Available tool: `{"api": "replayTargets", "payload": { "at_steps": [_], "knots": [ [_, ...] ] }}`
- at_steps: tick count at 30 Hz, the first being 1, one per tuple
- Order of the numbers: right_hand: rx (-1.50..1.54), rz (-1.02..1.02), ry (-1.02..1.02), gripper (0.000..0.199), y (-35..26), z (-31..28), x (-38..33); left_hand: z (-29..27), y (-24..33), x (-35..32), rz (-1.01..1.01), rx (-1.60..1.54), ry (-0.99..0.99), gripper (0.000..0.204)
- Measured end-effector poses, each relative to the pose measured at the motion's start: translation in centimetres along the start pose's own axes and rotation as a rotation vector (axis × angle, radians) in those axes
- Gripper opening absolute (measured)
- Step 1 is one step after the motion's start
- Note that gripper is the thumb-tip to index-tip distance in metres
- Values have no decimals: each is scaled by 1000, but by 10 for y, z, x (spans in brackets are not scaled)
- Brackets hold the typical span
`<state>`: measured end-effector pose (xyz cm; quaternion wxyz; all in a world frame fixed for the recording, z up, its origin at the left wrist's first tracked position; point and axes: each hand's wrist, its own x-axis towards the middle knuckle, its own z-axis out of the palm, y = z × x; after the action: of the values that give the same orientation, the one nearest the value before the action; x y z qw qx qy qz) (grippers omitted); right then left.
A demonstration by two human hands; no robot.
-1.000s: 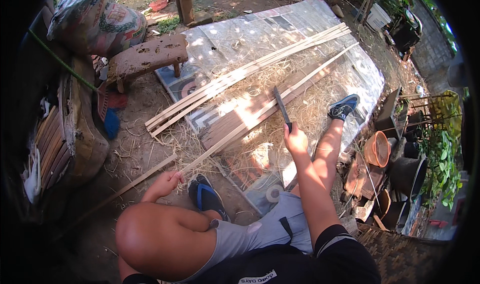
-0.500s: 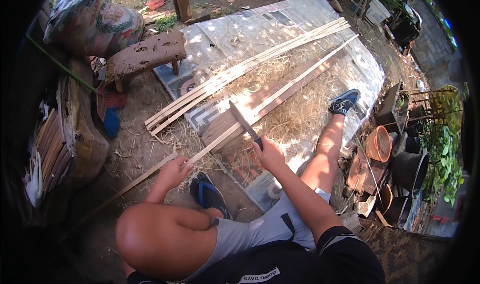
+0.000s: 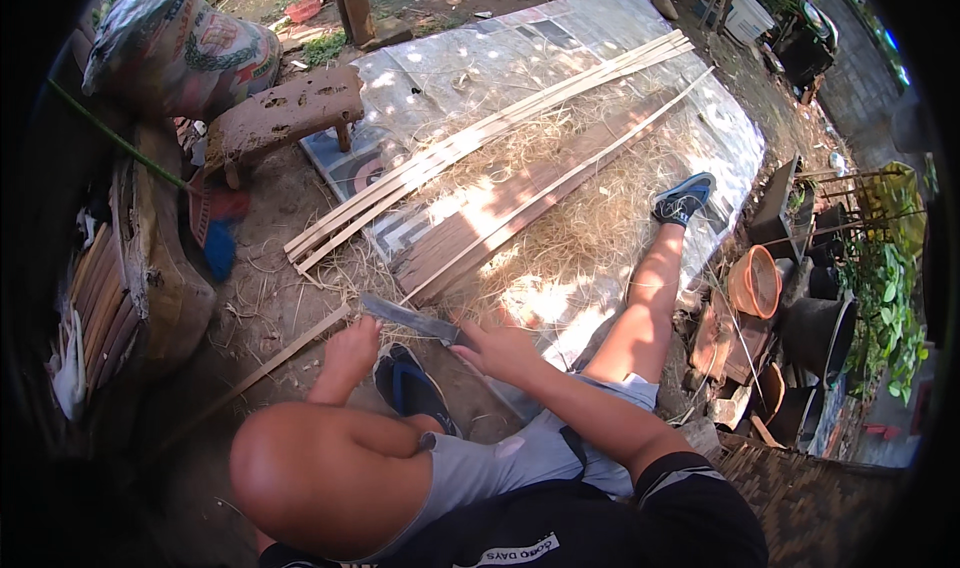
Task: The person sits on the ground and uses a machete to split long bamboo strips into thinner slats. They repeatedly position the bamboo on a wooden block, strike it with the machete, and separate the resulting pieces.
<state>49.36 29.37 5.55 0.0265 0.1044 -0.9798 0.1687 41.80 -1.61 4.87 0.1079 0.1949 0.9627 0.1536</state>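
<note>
Near the plank [image 3: 435,258], the knife's length [image 3: 412,318] points left, slightly away

Knife [image 3: 412,318] across slender pale strip [image 3: 652,120]

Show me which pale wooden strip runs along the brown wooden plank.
The single thin pale wooden strip over the brown wooden plank; the bundled strips lie beyond it, and the other loose strip rests on soil at left.
</note>
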Motion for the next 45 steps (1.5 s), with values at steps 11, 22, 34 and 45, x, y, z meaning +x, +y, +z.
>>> {"api": "replayTargets", "payload": {
  "at_steps": [11,22,34,45],
  "knots": [
    [38,119,-149,48,36,-40,23,-28,-21,-26,68,148,42,24],
    [-289,439,142,46,155,-39,34,-63,-85,-81,-52,248,-1,22],
    [143,117,-227,46,33,-29,38,-87,-61,-101,-219,-67,-25,38],
    [86,117,-262,48,23,-27,27,-127,-68,-100,-669,-776,-513,31]
  ]
}}
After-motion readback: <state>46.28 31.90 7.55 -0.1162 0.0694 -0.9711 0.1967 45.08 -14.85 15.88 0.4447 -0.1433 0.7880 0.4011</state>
